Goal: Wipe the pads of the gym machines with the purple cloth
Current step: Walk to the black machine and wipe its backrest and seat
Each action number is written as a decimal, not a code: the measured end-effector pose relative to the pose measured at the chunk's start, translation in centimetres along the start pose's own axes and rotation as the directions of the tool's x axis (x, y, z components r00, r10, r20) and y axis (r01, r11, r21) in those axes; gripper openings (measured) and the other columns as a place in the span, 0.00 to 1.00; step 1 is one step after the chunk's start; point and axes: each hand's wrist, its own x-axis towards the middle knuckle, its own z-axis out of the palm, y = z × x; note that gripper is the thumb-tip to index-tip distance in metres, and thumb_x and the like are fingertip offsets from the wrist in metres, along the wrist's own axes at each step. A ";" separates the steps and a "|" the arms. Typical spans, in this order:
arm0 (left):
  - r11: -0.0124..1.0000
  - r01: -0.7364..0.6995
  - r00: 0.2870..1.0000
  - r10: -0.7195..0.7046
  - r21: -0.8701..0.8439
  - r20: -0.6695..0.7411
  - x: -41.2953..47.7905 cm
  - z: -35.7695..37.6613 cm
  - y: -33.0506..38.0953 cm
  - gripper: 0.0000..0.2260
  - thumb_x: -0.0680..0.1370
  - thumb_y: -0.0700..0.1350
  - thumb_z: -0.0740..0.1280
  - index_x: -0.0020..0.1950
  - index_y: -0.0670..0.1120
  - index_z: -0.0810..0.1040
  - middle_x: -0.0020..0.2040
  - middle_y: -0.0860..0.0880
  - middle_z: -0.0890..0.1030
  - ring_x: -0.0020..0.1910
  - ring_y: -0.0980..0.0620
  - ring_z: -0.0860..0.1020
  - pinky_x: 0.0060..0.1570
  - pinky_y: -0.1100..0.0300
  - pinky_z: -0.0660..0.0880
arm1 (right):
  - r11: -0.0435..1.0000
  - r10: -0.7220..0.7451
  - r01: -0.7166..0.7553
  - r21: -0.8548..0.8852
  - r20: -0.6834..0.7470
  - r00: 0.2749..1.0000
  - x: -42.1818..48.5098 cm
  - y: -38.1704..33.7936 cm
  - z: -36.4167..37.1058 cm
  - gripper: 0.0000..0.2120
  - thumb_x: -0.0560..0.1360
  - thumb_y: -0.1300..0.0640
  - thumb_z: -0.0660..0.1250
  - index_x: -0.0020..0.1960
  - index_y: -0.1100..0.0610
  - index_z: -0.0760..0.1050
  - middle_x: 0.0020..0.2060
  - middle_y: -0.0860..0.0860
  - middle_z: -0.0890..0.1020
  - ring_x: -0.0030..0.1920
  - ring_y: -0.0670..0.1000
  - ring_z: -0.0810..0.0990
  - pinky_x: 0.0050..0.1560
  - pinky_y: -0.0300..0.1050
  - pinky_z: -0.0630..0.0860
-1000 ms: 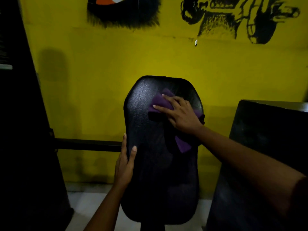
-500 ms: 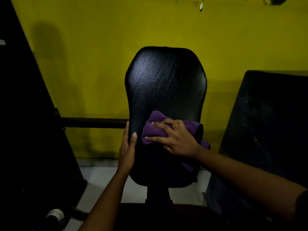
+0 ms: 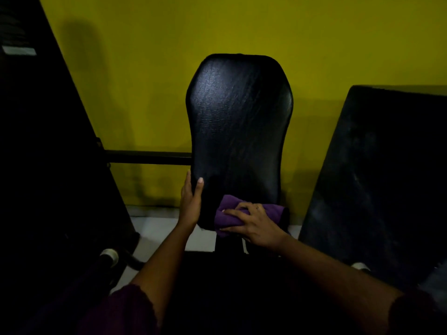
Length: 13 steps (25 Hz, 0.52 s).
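Note:
A black padded backrest (image 3: 238,122) stands upright against the yellow wall. My left hand (image 3: 191,204) grips its lower left edge, with the thumb on the front face and the fingers behind. The purple cloth (image 3: 227,215) is bunched against the bottom of the pad. My right hand (image 3: 251,222) lies flat over the cloth and presses it to the pad, fingers pointing left. The dark seat below the backrest is hard to make out.
A second black pad (image 3: 377,180) stands close on the right. A dark machine frame (image 3: 48,165) fills the left, joined to the backrest by a black horizontal bar (image 3: 147,157). A white-capped handle (image 3: 108,256) sits low on the left above the pale floor (image 3: 154,228).
My right hand has wiped the cloth down from the top of the backrest to its bottom edge. My left hand has kept its hold on the left edge. The view has tilted downward.

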 end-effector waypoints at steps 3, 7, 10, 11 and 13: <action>0.997 0.068 0.997 -0.068 0.029 0.031 -1.2 -1.0 0.1 0.31 0.76 0.58 0.60 0.75 0.50 0.55 0.75 0.46 0.60 0.73 0.47 0.62 0.72 0.46 0.62 | 0.999 -0.032 0.031 0.008 0.112 0.993 -0.3 -0.1 -2.3 0.17 0.67 0.45 0.57 0.51 0.35 0.78 0.58 0.46 0.80 0.52 0.53 0.69 0.36 0.47 0.76; 0.995 0.084 0.994 -0.088 0.060 0.071 -3.1 -1.7 0.7 0.25 0.78 0.47 0.62 0.74 0.46 0.59 0.70 0.50 0.66 0.69 0.51 0.67 0.69 0.51 0.66 | 0.997 -0.027 0.017 0.071 0.144 0.989 0.2 0.8 -5.2 0.16 0.69 0.47 0.64 0.56 0.37 0.77 0.58 0.52 0.79 0.48 0.58 0.78 0.38 0.48 0.75; 0.984 0.094 0.992 -0.104 0.149 0.065 -5.3 -2.8 -0.6 0.21 0.78 0.43 0.62 0.72 0.46 0.64 0.63 0.52 0.68 0.63 0.56 0.67 0.62 0.60 0.66 | 0.985 -0.048 0.021 0.169 0.161 0.986 0.6 1.4 -4.5 0.22 0.72 0.46 0.51 0.61 0.39 0.74 0.63 0.54 0.75 0.54 0.60 0.74 0.45 0.52 0.72; 0.970 0.121 0.989 -0.137 0.210 0.062 -5.7 -3.3 -1.5 0.20 0.78 0.43 0.62 0.70 0.47 0.67 0.65 0.51 0.69 0.64 0.54 0.67 0.62 0.60 0.66 | 0.979 -0.058 0.024 0.200 0.166 0.984 1.0 1.5 -4.1 0.24 0.72 0.46 0.48 0.62 0.39 0.73 0.65 0.54 0.73 0.55 0.60 0.73 0.47 0.52 0.70; 0.927 0.197 0.972 -0.227 0.319 0.059 -7.0 -4.2 -3.1 0.18 0.78 0.44 0.63 0.67 0.48 0.70 0.68 0.47 0.70 0.66 0.50 0.69 0.63 0.57 0.67 | 0.960 -0.096 0.042 0.276 0.185 0.978 1.6 1.1 -3.5 0.25 0.71 0.46 0.46 0.63 0.40 0.73 0.66 0.55 0.72 0.56 0.60 0.72 0.48 0.53 0.69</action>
